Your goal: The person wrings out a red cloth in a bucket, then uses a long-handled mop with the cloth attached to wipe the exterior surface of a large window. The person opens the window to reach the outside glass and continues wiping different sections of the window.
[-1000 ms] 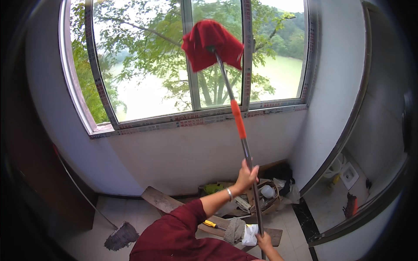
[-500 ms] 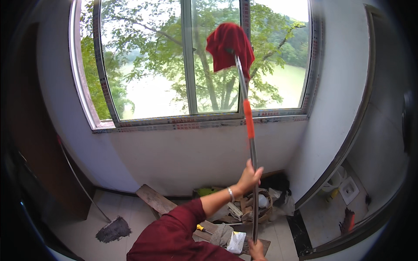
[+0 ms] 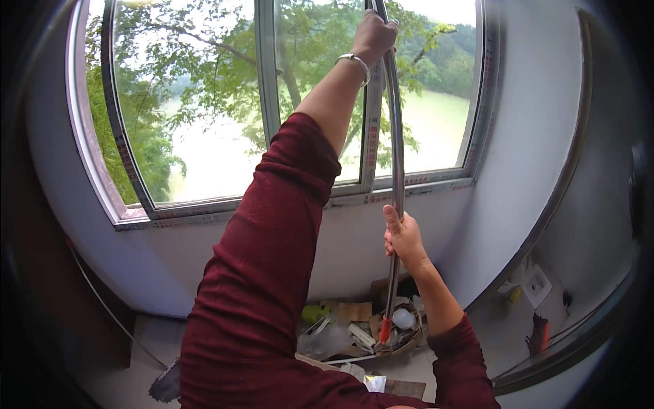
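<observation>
A long metal pole point(image 3: 397, 143) stands nearly upright before the window point(image 3: 191, 102). High up, my left hand point(image 3: 373, 37) is closed round it, a bracelet on the wrist and the arm stretched up. My right hand point(image 3: 405, 238) grips the same pole lower down, below the sill, thumb pointing upward. The pole's orange-red lower end point(image 3: 386, 331) hangs over the pile of odds and ends. Its upper end runs out of the picture, so the red cloth seen on it earlier is hidden.
Below the window lies a pile of scraps, cardboard and plastic point(image 3: 340, 334). A wooden board point(image 3: 405, 389) is near me. A mop point(image 3: 165, 382) leans at the left beside a dark door point(image 3: 88, 293). On the right, a doorway frame point(image 3: 545, 218) opens onto a room with a white floor basin point(image 3: 537, 286).
Both hands have risen with the pole, the left to the window's upper part, the right from near the floor to below the sill. The red cloth has gone out of view upward.
</observation>
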Motion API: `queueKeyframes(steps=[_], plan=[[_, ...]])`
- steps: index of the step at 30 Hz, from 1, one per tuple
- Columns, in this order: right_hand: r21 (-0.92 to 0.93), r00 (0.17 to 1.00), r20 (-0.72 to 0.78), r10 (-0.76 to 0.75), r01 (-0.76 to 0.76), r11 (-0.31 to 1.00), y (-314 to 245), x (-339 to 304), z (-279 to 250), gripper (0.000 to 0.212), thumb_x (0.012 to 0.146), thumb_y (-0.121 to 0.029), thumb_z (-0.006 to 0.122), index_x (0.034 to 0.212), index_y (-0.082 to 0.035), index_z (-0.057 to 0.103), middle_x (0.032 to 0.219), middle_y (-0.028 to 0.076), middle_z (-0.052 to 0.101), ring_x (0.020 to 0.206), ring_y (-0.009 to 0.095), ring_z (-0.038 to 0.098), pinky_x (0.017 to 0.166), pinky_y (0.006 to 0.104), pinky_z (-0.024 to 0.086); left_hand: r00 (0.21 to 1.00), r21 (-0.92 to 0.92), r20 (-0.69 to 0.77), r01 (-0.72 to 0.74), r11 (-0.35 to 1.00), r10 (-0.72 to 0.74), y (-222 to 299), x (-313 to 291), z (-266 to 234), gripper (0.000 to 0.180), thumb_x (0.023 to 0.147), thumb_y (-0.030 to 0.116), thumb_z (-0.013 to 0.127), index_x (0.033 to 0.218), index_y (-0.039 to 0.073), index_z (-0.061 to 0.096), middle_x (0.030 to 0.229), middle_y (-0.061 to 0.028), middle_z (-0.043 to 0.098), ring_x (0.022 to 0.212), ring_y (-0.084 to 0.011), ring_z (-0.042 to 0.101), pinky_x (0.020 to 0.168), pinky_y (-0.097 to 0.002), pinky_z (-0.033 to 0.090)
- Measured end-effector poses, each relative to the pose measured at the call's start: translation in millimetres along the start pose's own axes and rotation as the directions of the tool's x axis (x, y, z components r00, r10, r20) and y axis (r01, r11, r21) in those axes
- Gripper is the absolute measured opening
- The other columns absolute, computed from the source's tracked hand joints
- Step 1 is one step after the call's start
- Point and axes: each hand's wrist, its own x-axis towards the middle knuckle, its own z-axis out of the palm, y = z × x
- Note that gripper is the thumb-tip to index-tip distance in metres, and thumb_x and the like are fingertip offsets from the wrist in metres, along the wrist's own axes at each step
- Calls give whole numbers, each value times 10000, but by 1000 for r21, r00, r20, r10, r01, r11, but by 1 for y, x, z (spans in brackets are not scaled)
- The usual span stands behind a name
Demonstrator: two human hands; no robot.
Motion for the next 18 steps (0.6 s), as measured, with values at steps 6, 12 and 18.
queueKeyframes(steps=[6,12,18], plan=[[-131,997,-68,19,-28,991,164,-69,-48,521,771,-583,525,775,-73,419,465,-21,384,372,76,407,362,226,356,997,-145,56,-46,988,55,-96,-152,71,374,828,226,524,971,-74,354,625,-202,540,544,-307,557,515,-411,440],[-452,964,-191,184,-253,855,289,-280,-103,564,761,-594,534,706,-33,504,547,65,495,536,182,498,513,343,411,891,-387,292,443,809,-348,-93,-403,119,380,843,165,513,1083,-6,273,593,-62,504,458,-167,534,444,-301,452],[-505,835,-265,483,-546,668,343,-485,-159,520,791,-519,546,696,-9,501,492,117,462,473,232,522,452,368,411,729,-284,316,684,672,-608,-80,-629,162,410,831,188,537,1068,-36,289,706,-142,558,511,-208,589,491,-324,477]])
